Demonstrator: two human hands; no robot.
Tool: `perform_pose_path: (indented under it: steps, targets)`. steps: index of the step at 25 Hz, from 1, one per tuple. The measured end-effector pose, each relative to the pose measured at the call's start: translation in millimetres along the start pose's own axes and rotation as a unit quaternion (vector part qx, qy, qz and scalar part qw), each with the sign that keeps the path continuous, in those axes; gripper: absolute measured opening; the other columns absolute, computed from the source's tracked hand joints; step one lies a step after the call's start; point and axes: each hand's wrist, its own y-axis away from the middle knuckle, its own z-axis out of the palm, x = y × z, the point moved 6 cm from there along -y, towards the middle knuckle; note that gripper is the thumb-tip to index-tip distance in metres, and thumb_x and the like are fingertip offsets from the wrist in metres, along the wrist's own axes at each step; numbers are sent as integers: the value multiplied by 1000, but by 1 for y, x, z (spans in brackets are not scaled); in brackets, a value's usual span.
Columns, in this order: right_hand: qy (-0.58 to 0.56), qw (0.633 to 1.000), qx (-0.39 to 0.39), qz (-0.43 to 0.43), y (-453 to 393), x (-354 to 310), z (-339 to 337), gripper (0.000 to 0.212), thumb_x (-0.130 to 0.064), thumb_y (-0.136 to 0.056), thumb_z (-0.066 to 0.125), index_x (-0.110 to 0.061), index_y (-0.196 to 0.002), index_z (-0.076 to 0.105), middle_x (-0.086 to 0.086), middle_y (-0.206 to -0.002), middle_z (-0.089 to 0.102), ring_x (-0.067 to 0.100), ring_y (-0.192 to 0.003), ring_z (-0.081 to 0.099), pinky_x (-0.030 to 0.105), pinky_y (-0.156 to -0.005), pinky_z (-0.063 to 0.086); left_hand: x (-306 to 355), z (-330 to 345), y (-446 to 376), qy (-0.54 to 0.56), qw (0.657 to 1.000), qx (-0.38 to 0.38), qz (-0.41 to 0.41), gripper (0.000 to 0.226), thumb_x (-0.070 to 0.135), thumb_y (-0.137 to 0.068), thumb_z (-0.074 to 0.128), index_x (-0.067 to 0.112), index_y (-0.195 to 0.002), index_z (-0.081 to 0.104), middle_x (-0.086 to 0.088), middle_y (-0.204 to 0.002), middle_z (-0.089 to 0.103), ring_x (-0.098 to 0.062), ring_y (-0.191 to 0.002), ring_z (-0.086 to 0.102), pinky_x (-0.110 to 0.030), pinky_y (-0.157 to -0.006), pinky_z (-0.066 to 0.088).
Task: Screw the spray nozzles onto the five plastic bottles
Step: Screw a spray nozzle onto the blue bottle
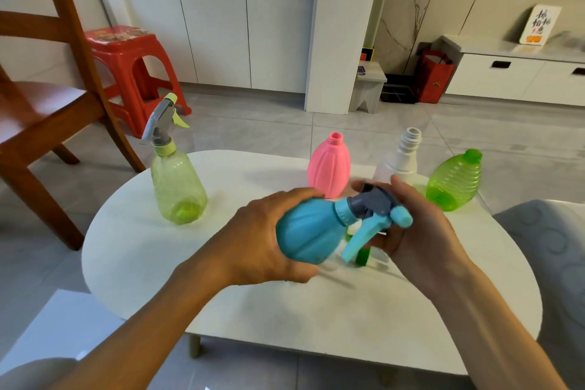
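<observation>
My left hand (262, 237) grips the body of a blue bottle (310, 231), held tilted on its side above the white table (221, 294). My right hand (414, 231) holds the blue and grey spray nozzle (376, 209) that sits on the bottle's neck. At the back left stands a yellow-green bottle (177, 184) with a nozzle on it. A pink bottle (329, 165), a white bottle (399, 161) and a green bottle (456, 180) stand open-necked at the back. Loose nozzle parts, one green (362, 255), lie partly hidden under my hands.
A wooden chair (47, 98) and a red plastic stool (133, 73) stand to the left beyond the table. A grey cushioned seat (550, 247) is at the right. White cabinets line the far wall, with tiled floor between.
</observation>
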Motion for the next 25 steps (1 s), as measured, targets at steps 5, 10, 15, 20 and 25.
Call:
perform_pose_path:
  steps: [5, 10, 15, 20, 25]
  targets:
    - [-125, 975, -180, -26, 7, 6, 31, 53, -13, -81, 68, 1, -131, 59, 25, -136, 59, 39, -130, 51, 50, -110, 37, 9, 17, 3, 278, 949, -144, -34, 77, 36, -59, 84, 32, -128, 48, 4, -116, 66, -20, -104, 67, -45, -84, 59]
    - [-145, 968, -199, -43, 10, 10, 41, 53, -24, -83, 77, 2, -126, 60, 24, -125, 65, 36, -122, 58, 47, -105, 43, 16, 21, 14, 433, 865, -252, -38, 63, 24, -72, 70, 17, -132, 53, -9, -116, 66, -27, -103, 65, -35, -79, 56]
    - [-79, 995, -17, -59, -2, 14, 25, 46, -32, -70, 85, -6, -106, 74, 13, -103, 75, 27, -100, 67, 37, -89, 55, 10, 22, 8, 329, 934, -113, -79, 68, 37, -60, 87, 35, -121, 57, 7, -109, 70, -20, -100, 69, -43, -82, 60]
    - [-96, 983, -152, -47, 4, 6, 34, 48, -21, -84, 77, -1, -124, 62, 18, -118, 68, 33, -120, 59, 40, -99, 46, 20, 27, 11, 333, 930, -153, -32, 64, 28, -62, 86, 26, -120, 59, -3, -112, 69, -26, -102, 67, -50, -85, 58]
    - [-84, 976, -190, -57, 10, 1, 41, 44, -20, -89, 72, 0, -125, 57, 17, -115, 66, 33, -118, 57, 41, -101, 44, 21, 27, 12, 407, 890, -202, -31, 65, 21, -65, 77, 6, -125, 57, -17, -114, 64, -37, -107, 62, -52, -90, 52]
